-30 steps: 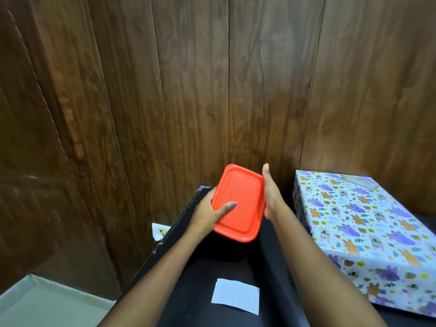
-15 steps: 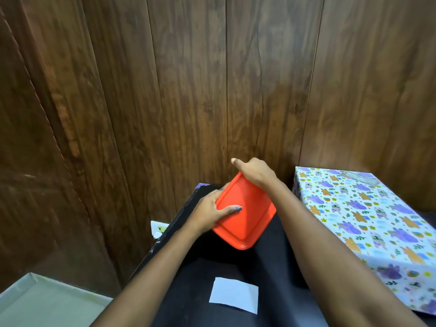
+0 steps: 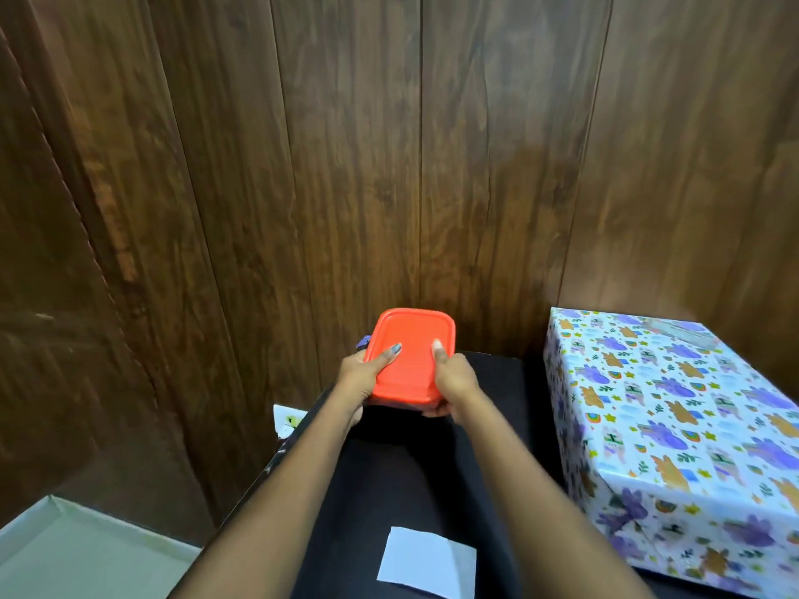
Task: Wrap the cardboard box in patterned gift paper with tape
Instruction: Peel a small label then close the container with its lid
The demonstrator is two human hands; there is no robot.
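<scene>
An orange-lidded container (image 3: 410, 356) is gripped from both sides above the far end of the black surface (image 3: 488, 447). The left hand (image 3: 359, 378) is curled round its left edge with the thumb laid on top, and the right hand (image 3: 454, 380) is clamped on its right edge, thumb likewise on top and fingers tucked beneath. The container's body is hidden by the lid and the hands. The box (image 3: 674, 425) – fully covered in white gift paper (image 3: 640, 369) printed with purple and orange animals – is set on the surface to the right, well apart from the hands, near the wood-panelled wall (image 3: 389, 166). A white paper slip (image 3: 428, 562) is seen lying flat between the forearms. A small white plate (image 3: 287, 419) is partly hidden behind the surface's left edge – what it is cannot be told.
</scene>
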